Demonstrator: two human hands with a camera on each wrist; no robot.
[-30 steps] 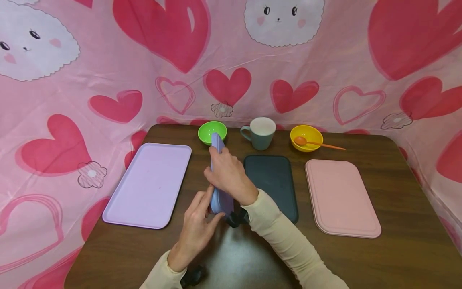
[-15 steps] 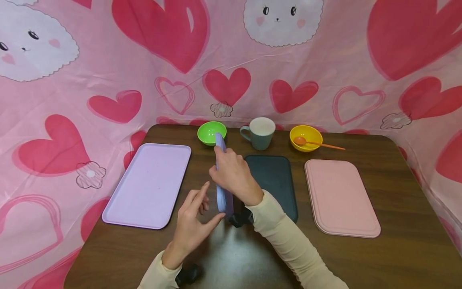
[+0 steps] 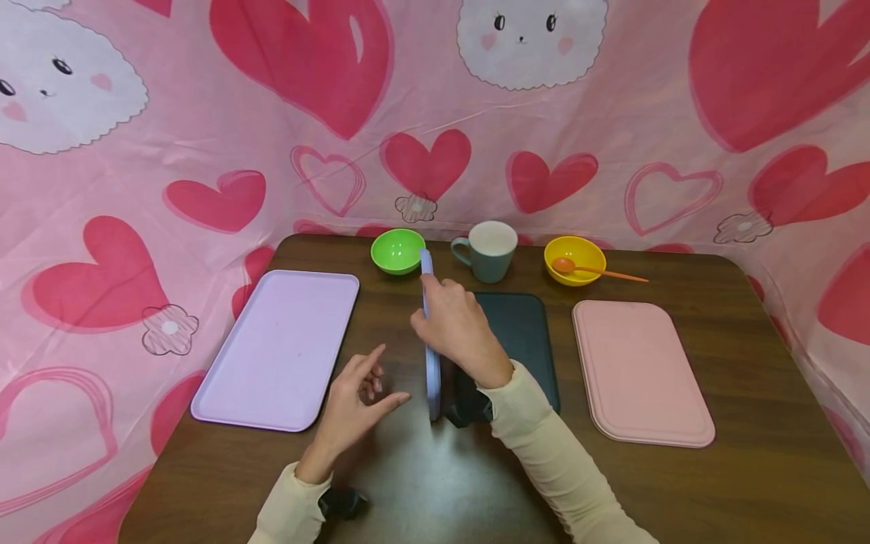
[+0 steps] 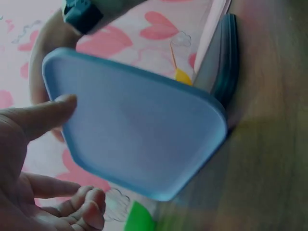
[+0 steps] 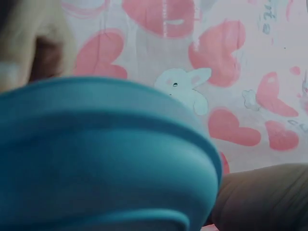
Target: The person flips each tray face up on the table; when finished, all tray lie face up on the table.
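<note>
A periwinkle-blue tray (image 3: 433, 381) with rounded corners stands on edge near the middle of the table, seen almost edge-on from the head. My right hand (image 3: 454, 321) grips its upper long edge, thumb on the left side. The left wrist view shows the broad flat face of the same tray (image 4: 134, 125); its raised ridges fill much of the right wrist view. To the left my left hand (image 3: 356, 393) is apart from the tray, thumb and fingers spread, holding nothing. A dark green tray (image 3: 519, 340) lies partly hidden behind my right hand and wrist.
A lilac tray (image 3: 279, 347) lies at left, a pink tray (image 3: 642, 370) at right. Along the back stand a green bowl (image 3: 396, 253), a grey-blue mug (image 3: 491, 253) and a yellow bowl (image 3: 574, 249) with an orange spoon (image 3: 608, 273) resting in it. Heart-patterned cloth hangs behind.
My left hand has let go of the blue tray and drawn back to the lower left. My right hand has carried the tray rightward and turned it more edge-on.
</note>
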